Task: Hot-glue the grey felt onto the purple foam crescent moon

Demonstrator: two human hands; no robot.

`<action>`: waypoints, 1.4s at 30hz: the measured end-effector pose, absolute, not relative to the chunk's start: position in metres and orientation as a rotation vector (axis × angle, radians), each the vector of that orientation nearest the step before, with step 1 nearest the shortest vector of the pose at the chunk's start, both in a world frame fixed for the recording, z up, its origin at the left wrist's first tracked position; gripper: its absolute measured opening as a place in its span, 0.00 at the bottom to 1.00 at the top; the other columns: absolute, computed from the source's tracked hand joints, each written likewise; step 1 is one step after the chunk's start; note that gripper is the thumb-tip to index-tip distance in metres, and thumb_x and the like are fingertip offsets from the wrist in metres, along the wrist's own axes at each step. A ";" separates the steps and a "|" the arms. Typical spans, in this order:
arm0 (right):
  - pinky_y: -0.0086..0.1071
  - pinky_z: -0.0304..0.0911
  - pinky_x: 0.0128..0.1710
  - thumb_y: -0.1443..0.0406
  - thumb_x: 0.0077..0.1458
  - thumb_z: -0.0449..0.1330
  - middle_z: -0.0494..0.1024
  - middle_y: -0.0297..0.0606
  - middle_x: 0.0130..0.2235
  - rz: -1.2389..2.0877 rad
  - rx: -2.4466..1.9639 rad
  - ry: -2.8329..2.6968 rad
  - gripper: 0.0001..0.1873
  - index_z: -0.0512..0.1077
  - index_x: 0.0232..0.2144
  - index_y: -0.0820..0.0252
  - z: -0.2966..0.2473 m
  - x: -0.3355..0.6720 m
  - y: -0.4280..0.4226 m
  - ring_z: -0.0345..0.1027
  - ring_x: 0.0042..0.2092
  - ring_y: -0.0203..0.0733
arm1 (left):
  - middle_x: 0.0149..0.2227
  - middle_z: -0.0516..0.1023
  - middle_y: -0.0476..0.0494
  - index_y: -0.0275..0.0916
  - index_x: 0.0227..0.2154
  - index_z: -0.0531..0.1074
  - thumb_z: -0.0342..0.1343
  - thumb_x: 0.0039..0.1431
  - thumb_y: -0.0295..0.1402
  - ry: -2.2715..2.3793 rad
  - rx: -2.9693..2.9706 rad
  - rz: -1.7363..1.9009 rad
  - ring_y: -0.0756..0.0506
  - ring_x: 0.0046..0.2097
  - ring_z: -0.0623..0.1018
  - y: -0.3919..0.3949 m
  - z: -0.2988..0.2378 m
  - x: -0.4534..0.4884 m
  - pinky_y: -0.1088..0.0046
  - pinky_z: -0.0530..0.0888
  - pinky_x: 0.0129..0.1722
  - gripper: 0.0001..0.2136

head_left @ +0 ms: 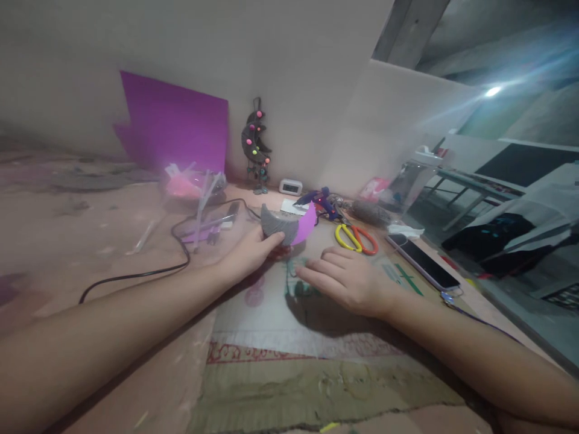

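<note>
A crescent-shaped cutout (281, 226) is pinched between the thumb and fingers of my left hand (251, 253). Grey yarn covers most of the cutout, while its right tip is bare purple. To the right of it, my right hand (348, 277) hovers over a printed sheet (253, 322) with its fingers curled. Its thumb is hidden, and whatever those fingers may hold does not show. Scissors (355, 239) with yellow and orange handles lie beyond my right hand. Against the wall hangs or leans a dark crescent ornament (256, 141) with coloured pompoms.
Behind stand a purple sheet (181, 126), a small digital clock (290, 187) and a dark blue glue gun (321, 200). A phone (423, 262) lies at the right, with a cable nearby. Plastic packaging (194, 184) and a black cord (136, 277) are on the left.
</note>
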State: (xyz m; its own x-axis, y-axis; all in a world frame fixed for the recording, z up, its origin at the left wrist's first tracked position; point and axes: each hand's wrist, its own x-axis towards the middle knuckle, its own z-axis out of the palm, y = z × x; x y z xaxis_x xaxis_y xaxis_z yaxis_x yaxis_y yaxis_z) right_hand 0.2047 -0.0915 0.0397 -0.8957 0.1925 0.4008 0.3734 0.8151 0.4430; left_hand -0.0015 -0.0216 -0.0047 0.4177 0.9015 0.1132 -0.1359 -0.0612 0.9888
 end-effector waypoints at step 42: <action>0.43 0.61 0.53 0.57 0.59 0.57 0.76 0.41 0.44 0.124 -1.203 -2.525 0.12 0.76 0.32 0.57 0.063 0.240 -0.047 0.68 0.49 0.45 | 0.25 0.69 0.51 0.37 0.37 0.69 0.54 0.59 0.44 0.830 1.587 0.938 0.54 0.22 0.65 -0.035 0.003 -0.004 0.79 0.61 0.20 0.14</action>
State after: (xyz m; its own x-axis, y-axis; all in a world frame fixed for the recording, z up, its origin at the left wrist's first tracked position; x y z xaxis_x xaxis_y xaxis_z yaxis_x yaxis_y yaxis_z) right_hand 0.2404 -0.0475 0.0632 -0.5836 0.7676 0.2649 0.7379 0.6375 -0.2217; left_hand -0.0044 -0.0346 0.0026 0.4493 0.8802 0.1531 0.0450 -0.1935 0.9801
